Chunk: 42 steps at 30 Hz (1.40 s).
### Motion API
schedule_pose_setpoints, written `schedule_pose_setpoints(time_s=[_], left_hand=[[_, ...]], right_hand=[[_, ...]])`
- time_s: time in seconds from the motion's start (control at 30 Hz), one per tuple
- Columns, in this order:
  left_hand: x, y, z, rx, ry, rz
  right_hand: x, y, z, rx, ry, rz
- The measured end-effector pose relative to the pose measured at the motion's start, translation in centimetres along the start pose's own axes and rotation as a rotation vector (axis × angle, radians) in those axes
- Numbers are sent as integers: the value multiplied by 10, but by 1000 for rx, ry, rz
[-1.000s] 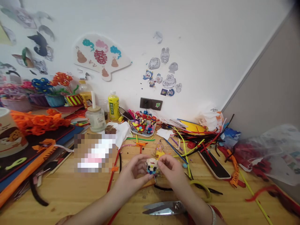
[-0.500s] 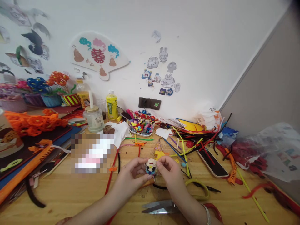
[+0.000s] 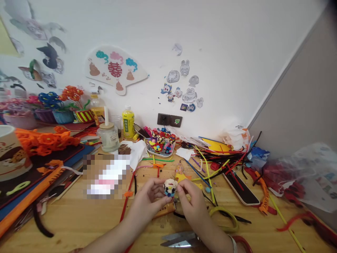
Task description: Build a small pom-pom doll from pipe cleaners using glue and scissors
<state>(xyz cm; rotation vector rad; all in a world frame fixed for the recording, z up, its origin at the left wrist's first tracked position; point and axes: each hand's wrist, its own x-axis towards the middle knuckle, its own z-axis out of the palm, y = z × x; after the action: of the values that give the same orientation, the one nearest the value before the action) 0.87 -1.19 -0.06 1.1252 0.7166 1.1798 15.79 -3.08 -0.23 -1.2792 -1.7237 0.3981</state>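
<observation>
Both my hands meet over the middle of the wooden table [image 3: 79, 218] around a small fuzzy figure [image 3: 170, 187], white on top with blue and dark details. My left hand [image 3: 150, 198] cups it from the left with curled fingers. My right hand [image 3: 191, 200] pinches its right side with thumb and fingertips. A silver bracelet shows on my right wrist. Metal scissors [image 3: 179, 239] lie flat just in front of my right forearm.
Loose pipe cleaners [image 3: 210, 165] in many colours cover the right half, beside a phone [image 3: 240, 191] and plastic bags [image 3: 310, 175]. A tray of small figures [image 3: 160, 144], a yellow bottle [image 3: 128, 121] and a glass jar [image 3: 108, 135] stand at the back. Orange pipe-cleaner flowers [image 3: 44, 138] lie left.
My hands and the figure stay together; the fingers shift slightly around it. The view has tilted a little, so everything sits slightly lower in the picture.
</observation>
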Motion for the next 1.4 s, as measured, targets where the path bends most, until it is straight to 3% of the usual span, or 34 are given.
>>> schedule_pose_setpoints(time_s=[0.67, 1.4], left_hand=[[0, 3, 1, 67, 21, -65], [1, -3, -2, 123, 4, -32]], right_hand=[[-2, 2, 7, 134, -70, 77], [-3, 3, 13, 201, 19, 113]])
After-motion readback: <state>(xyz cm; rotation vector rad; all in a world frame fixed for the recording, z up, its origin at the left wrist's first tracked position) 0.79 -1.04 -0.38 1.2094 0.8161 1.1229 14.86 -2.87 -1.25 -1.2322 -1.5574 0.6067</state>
